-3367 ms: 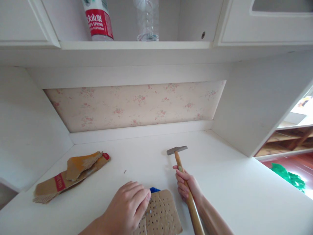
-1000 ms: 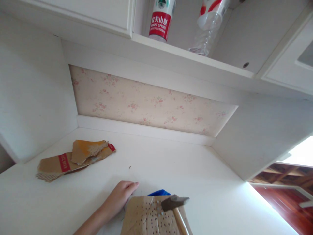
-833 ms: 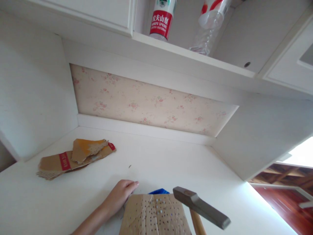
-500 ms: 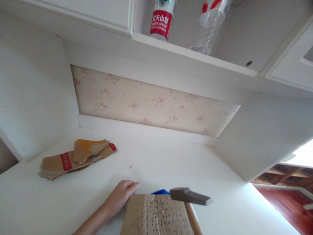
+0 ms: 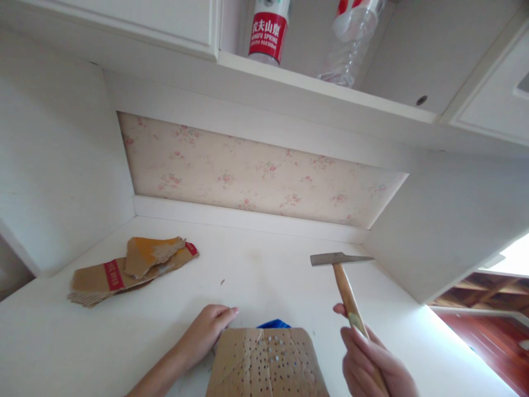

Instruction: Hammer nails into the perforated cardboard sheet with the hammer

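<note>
A piece of brown cardboard (image 5: 289, 361), punched with many small holes, lies at the bottom middle, with several small pale nail-head-like dots near its centre. My left hand (image 5: 209, 328) is closed at its far left corner, gripping the edge; the fingertips underneath are hidden. In my right hand (image 5: 370, 355) is a hammer, held by its wooden handle (image 5: 346, 295). The metal hammer head (image 5: 339, 258) is raised to the right of the cardboard and beyond it, not touching it. Something blue (image 5: 275, 323) shows behind the cardboard's far edge.
Torn cardboard scraps (image 5: 132, 267) lie on the white tabletop (image 5: 264, 275) at the left, with a tiny brown crumb (image 5: 222, 282) nearby. Overhead, a shelf (image 5: 314, 85) carries a red-labelled bottle (image 5: 268, 36) and a clear plastic bottle (image 5: 347, 49). White side panels flank the tabletop.
The hammer has swung up and away to the right from above the cardboard's far right corner. My right hand has come into view on its handle. My left hand stays in place.
</note>
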`<state>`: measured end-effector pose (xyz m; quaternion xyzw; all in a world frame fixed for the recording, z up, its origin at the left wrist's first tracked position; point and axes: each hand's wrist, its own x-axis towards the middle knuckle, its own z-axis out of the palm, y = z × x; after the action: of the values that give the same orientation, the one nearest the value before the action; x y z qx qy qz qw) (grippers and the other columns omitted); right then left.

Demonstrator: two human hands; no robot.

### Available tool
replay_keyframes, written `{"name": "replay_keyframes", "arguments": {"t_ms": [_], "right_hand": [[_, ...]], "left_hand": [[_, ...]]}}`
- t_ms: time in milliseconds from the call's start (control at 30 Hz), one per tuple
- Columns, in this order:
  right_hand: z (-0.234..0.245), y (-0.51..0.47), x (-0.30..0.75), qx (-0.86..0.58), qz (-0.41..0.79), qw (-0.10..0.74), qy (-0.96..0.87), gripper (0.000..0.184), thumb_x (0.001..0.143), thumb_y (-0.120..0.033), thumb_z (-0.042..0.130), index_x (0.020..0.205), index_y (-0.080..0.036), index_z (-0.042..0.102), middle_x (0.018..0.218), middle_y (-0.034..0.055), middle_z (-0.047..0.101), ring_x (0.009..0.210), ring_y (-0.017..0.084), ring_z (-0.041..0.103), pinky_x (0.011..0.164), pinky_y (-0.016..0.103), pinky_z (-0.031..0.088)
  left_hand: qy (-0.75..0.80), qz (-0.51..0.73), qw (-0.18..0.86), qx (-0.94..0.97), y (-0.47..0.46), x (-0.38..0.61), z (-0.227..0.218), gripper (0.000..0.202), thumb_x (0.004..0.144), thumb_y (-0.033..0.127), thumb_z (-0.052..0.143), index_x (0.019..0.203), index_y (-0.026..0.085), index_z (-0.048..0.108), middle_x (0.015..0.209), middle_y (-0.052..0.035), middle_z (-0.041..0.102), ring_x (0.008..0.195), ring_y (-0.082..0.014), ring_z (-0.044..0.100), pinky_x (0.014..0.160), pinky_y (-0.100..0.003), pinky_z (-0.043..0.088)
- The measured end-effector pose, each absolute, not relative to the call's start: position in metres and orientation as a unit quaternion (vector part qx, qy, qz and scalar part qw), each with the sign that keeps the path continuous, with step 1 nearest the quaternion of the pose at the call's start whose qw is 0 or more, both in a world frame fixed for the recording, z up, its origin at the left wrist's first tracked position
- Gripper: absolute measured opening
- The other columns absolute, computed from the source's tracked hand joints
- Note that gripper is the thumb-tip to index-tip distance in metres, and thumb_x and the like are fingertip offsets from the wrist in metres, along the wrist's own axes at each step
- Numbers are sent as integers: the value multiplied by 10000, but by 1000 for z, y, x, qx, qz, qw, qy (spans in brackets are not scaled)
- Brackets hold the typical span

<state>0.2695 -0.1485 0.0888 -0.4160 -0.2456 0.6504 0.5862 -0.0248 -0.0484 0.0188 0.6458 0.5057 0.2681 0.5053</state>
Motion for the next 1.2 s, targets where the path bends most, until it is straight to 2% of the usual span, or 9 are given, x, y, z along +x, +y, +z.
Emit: {"name": "replay_keyframes", "arguments": {"t_ms": [100, 233, 333, 433, 567, 733, 900, 1067, 1200], "right_hand": [[78, -105, 274, -310, 684, 627, -208, 318, 822, -265, 718, 1126, -282, 628, 534, -150, 340, 324, 10, 37, 213, 112, 139], [43, -61, 282, -269, 704, 630, -188, 178, 859, -239, 676, 1032, -199, 658, 542, -150, 328, 330, 1, 75, 234, 80, 182], [15, -46, 286, -283, 712, 614, -188, 245, 823, -261, 714, 1058, -219, 658, 505, -162, 338, 292, -12, 89, 215, 75, 162], [-1, -43, 286, -309, 733, 575, -192, 277, 832, -249, 708, 1100, -217, 651, 504, -152, 409, 250, -18, 166, 198, 85, 219], [-3, -45, 285, -364, 749, 500, -236, 327, 854, -303, 675, 1164, -221, 609, 525, -136, 462, 233, -7, 255, 189, 108, 311], [0, -44, 283, -402, 752, 448, -267, 367, 856, -320, 655, 1198, -226, 560, 535, -135, 469, 230, -2, 267, 189, 117, 342], [3, -44, 280, -421, 737, 464, -256, 402, 850, -323, 663, 1216, -223, 532, 528, -140, 460, 236, -2, 255, 180, 118, 336], [14, -50, 279, -432, 684, 502, -306, 525, 884, -354, 651, 1350, -243, 436, 523, -141, 479, 230, 16, 330, 199, 119, 342], [24, -58, 282, -382, 683, 540, -309, 482, 884, -369, 655, 1319, -248, 488, 591, -120, 518, 238, 3, 353, 219, 117, 333]], "left_hand": [[508, 262, 506, 646, -48, -25, 19, 483, 813, 651, 432, 593, 245, 291, 598, 58, 266, 613, -154, 315, 595, -288, 227], [522, 255, 502, 641, -47, -23, 20, 499, 801, 685, 420, 596, 243, 315, 598, 59, 268, 607, -154, 326, 588, -286, 224], [531, 249, 505, 633, -46, -23, 21, 514, 785, 705, 429, 592, 244, 310, 600, 56, 261, 613, -158, 329, 592, -287, 233], [551, 258, 501, 615, -46, -23, 19, 533, 753, 737, 461, 586, 244, 344, 597, 45, 303, 638, -173, 357, 605, -285, 271], [579, 262, 492, 595, -44, -24, 14, 550, 727, 766, 487, 581, 240, 416, 595, 25, 392, 663, -189, 404, 611, -278, 312], [586, 251, 491, 594, -44, -24, 15, 560, 744, 757, 490, 559, 234, 414, 580, 32, 376, 654, -183, 400, 609, -280, 317], [572, 237, 502, 604, -43, -23, 20, 540, 779, 727, 468, 582, 241, 338, 597, 46, 291, 637, -170, 355, 600, -283, 285], [552, 223, 519, 613, -43, -23, 21, 528, 818, 706, 422, 607, 239, 292, 612, 56, 243, 615, -151, 306, 592, -287, 245], [549, 225, 516, 617, -43, -23, 19, 522, 826, 699, 421, 614, 236, 306, 613, 57, 258, 623, -151, 316, 594, -285, 245]]}}
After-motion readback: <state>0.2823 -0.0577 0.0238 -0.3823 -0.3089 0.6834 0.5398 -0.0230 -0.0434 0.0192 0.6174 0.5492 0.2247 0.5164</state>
